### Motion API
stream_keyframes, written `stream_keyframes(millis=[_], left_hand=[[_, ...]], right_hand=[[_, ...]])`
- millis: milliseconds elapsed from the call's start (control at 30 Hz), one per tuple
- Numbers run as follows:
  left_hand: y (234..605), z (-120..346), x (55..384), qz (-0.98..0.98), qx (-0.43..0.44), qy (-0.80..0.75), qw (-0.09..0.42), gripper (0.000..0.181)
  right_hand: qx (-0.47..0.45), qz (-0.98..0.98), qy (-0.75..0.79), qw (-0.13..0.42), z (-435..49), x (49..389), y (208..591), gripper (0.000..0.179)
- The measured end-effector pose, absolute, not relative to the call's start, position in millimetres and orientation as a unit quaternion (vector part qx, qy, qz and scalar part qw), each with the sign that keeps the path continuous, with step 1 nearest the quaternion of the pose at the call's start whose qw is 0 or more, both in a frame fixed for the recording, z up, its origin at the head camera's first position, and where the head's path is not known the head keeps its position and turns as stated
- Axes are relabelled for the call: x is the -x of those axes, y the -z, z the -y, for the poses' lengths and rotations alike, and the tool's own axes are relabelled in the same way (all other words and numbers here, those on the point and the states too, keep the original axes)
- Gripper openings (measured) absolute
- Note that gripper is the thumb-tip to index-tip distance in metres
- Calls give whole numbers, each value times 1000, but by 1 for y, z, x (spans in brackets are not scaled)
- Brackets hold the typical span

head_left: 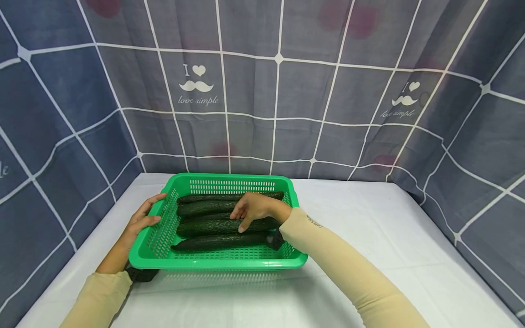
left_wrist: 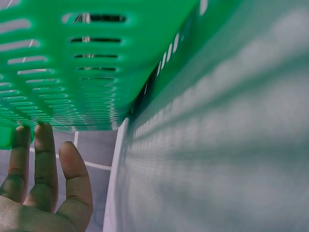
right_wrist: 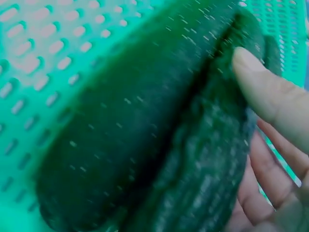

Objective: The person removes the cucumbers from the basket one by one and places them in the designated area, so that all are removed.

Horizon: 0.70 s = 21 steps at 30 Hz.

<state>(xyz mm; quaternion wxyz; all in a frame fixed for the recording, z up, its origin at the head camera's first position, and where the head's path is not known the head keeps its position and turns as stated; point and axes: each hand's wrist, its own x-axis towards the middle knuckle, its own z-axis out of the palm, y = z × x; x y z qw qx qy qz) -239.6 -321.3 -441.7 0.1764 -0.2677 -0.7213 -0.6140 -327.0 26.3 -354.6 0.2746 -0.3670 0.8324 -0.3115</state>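
Because it lies lengthwise between your right thumb and fingers, the cucumber [head_left: 217, 227] can be taken across its body; your right hand [head_left: 259, 207] curls around it from above, thumb on the near side, fingers on the far side — how firmly, the views don't show. Beyond those fingers, and nearer you than the thumb, lie other cucumbers [head_left: 217, 243], roughly parallel, likely to fit the green basket [head_left: 221, 264]. Your left hand [head_left: 137, 223] touches that basket's left end, fingers fairly straight and apart — probably to steady it. Below your fingers spreads a white tablecloth [head_left: 348, 214]; past them hangs a grid-patterned curtain [head_left: 250, 91].
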Motion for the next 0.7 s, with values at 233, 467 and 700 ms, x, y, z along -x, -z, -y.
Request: stream_keyframes(millis=[233,467,700], left_hand=[[442,322,241,719,269,617,174,77],[442,323,239,718,259,624,167,76],[442,322,239,720,264,618,171,77]], right_hand=[[344,-876,268,208,-19,320,359,36],[347,-887,250,176,-15,315,358,30],[359,-887,243,160,-14,316,361,26]])
